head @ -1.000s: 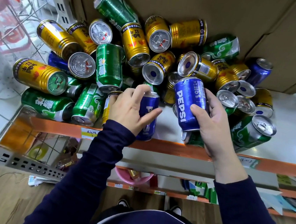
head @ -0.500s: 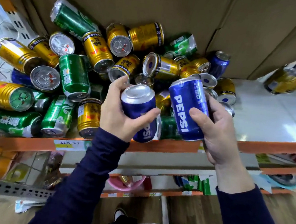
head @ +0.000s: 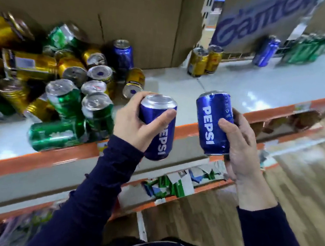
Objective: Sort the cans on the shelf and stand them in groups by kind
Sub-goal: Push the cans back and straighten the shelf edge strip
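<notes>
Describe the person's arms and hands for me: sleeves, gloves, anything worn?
Both arms wear long, close-fitting dark navy sleeves: the left sleeve reaches the wrist with slight wrinkles, the right sleeve ends a little short of it. The left hand and right hand are bare; no gloves, rings or watch show.

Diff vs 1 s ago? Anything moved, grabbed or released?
The left hand lifted the left can out of the pile. The right hand carried the right can rightward. Both cans are now clear of the pile, at the shelf front edge. Nothing released. Both grips and the pile look unchanged.
</notes>
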A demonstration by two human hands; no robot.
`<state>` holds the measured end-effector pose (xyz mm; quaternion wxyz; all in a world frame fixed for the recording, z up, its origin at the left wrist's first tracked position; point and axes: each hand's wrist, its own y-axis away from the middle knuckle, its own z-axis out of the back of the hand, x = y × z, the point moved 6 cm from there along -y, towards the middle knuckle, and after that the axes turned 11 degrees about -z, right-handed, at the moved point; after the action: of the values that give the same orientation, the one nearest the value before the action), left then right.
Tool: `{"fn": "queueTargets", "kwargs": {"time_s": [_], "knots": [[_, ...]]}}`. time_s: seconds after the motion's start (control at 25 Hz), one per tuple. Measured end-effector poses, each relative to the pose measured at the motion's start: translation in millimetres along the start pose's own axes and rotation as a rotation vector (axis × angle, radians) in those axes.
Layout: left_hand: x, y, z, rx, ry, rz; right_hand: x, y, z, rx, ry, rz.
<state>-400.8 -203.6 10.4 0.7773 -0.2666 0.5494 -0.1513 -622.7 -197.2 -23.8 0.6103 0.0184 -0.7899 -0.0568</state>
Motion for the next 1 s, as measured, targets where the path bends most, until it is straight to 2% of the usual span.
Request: {"fn": "queueTargets", "kwargs": {"time_s": [0.28, 0.6, 0.8, 1.0], "knots": [[-1, -20, -116, 0.109, 0.042, 0.056, 11, -27, 123, -0.102, 0.055, -0.08], [25, -92, -237, 0.132, 0.019, 0.08, 32, -122, 221, -0.239, 0.081, -0.071], [42, -158, -310, 0.133, -0.074, 0.033, 64, -194, 275, -0.283, 0.17, -0.032], [71, -210, -375, 0.19, -0.191, 0.1, 85, -255, 313, -0.246, 0.165, -0.02]]}}
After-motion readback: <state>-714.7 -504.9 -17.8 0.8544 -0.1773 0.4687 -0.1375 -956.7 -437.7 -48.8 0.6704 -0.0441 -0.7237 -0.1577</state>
